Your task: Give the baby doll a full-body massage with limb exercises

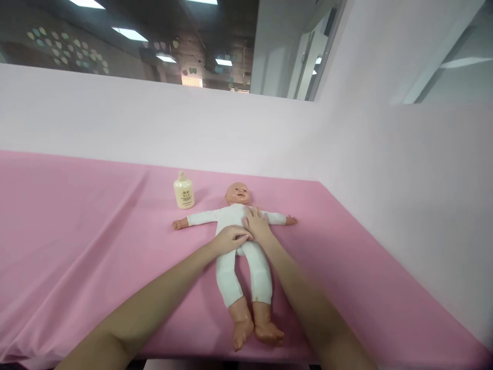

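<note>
A baby doll [227,275] with a white cloth body lies on its back, arms spread out and feet towards me. My left hand [231,239] rests flat across its lower belly, fingers pointing right. On the chest, at the doll's right-hand side in the picture, lies my right hand [257,224] with its fingers stretched towards the doll's neck. The left fingertips meet the right hand near its wrist; I cannot tell if they press on it. Neither hand grips anything.
A pale yellow lotion bottle [184,192] stands to the left of the doll's head. Pink cloth [96,231] covers the table, creased at the left. White walls [162,123] border the table at the back and right, with a window [154,46] above.
</note>
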`<state>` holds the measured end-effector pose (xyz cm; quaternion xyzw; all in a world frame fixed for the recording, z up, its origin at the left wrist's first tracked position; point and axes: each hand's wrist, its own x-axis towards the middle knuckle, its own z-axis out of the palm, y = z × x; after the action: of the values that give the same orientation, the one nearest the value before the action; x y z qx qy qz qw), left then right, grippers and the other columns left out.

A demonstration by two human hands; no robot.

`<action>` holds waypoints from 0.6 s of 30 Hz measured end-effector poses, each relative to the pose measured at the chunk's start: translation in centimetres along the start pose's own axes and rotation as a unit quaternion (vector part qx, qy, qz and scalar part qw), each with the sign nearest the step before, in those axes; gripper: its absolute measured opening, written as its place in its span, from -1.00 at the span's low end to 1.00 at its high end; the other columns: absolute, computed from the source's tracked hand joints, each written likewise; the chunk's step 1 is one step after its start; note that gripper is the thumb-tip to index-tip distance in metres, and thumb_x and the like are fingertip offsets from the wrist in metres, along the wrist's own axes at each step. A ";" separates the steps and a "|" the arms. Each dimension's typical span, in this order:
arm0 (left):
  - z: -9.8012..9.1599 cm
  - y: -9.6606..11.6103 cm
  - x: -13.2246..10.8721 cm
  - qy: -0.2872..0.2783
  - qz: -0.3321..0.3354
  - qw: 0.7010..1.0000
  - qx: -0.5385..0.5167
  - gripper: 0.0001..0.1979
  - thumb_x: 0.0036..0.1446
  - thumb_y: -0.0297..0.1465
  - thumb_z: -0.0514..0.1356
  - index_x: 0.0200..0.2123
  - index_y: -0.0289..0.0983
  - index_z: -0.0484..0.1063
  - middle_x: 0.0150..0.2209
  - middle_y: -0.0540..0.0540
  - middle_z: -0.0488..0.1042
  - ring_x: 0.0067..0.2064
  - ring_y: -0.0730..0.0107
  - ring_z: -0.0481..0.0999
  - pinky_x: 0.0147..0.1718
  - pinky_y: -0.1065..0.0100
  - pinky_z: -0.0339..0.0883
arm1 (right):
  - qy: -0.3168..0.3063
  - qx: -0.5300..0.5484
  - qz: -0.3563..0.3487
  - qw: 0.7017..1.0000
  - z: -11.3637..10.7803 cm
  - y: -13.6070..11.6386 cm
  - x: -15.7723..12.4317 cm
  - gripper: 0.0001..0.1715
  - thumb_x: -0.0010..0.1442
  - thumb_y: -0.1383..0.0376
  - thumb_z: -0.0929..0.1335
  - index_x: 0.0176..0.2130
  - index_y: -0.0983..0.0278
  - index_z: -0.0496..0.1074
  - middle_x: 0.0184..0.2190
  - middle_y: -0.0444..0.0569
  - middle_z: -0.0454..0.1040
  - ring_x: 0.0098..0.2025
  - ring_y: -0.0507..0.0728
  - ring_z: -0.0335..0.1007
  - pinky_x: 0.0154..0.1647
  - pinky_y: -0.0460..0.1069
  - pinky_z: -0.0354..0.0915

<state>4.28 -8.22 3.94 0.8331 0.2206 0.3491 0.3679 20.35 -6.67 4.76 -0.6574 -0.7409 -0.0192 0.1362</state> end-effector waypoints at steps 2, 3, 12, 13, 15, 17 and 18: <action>-0.5 -1.4 0.0 -0.006 0.021 0.999 0.025 -0.68 0.30 -0.22 0.13 -0.29 -0.24 0.65 -0.25 -0.13 0.65 -0.16 0.27 0.60 -0.04 0.30 0.40 | -0.013 0.021 -0.112 0.993 0.2 0.0 0.1 -0.40 0.46 0.15 0.08 0.41 0.17 0.10 0.45 0.09 0.02 0.49 0.32 -0.16 0.38 0.32 -0.06; -0.6 -1.9 -0.1 -0.008 0.028 0.999 0.024 -0.69 0.30 -0.24 0.13 -0.29 -0.24 0.65 -0.26 -0.12 0.65 -0.17 0.28 0.59 -0.05 0.30 0.40 | -0.019 0.033 -0.150 0.988 0.3 0.1 0.1 -0.41 0.47 0.15 0.06 0.40 0.14 0.11 0.46 0.03 0.01 0.50 0.29 -0.20 0.39 0.29 -0.06; -1.5 -4.1 0.2 0.091 0.014 0.995 0.031 -0.70 0.33 -0.30 0.05 -0.23 -0.25 0.58 -0.17 -0.15 0.62 -0.09 0.24 0.57 0.05 0.20 0.38 | -0.002 0.102 -0.013 0.995 0.8 0.1 0.0 -0.39 0.45 0.10 0.12 0.40 0.13 0.12 0.46 0.00 0.03 0.48 0.27 -0.12 0.40 0.24 -0.02; -1.7 -4.5 0.2 0.101 0.022 0.993 0.050 -0.69 0.33 -0.28 0.04 -0.20 -0.24 0.57 -0.12 -0.16 0.61 -0.04 0.22 0.56 0.09 0.17 0.36 | -0.002 0.099 0.014 0.995 0.8 -0.2 -0.2 -0.38 0.45 0.10 0.12 0.41 0.16 0.10 0.46 0.03 0.02 0.47 0.29 -0.10 0.40 0.25 -0.01; -1.9 -5.3 0.3 0.120 0.020 0.988 0.092 -0.66 0.34 -0.26 0.02 -0.08 -0.24 0.55 0.02 -0.19 0.56 0.10 0.18 0.50 0.21 0.09 0.28 | -0.004 0.085 0.053 0.995 0.7 -1.1 -0.7 -0.35 0.45 0.12 0.11 0.43 0.22 0.05 0.46 0.09 -0.01 0.46 0.36 -0.08 0.38 0.28 0.01; -2.0 -6.1 0.3 0.137 -0.007 0.982 0.133 -0.60 0.34 -0.24 0.00 0.07 -0.25 0.49 0.17 -0.22 0.47 0.25 0.13 0.38 0.30 0.01 0.16 | -0.013 0.070 0.082 0.994 0.7 -2.2 -1.3 -0.31 0.44 0.12 0.09 0.44 0.29 -0.01 0.47 0.18 -0.06 0.45 0.44 -0.09 0.34 0.34 0.05; -2.1 -6.4 0.3 0.140 -0.023 0.978 0.151 -0.56 0.34 -0.23 -0.01 0.14 -0.26 0.44 0.23 -0.22 0.42 0.31 0.11 0.31 0.33 -0.01 0.10 | -0.018 0.063 0.094 0.993 0.7 -2.8 -1.7 -0.29 0.44 0.11 0.09 0.45 0.33 -0.04 0.47 0.24 -0.08 0.45 0.49 -0.11 0.32 0.38 0.06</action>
<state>2.20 -3.07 0.13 0.8164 0.3394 0.4167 0.2113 17.61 -8.53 4.12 -0.7145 -0.6779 0.0516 0.1652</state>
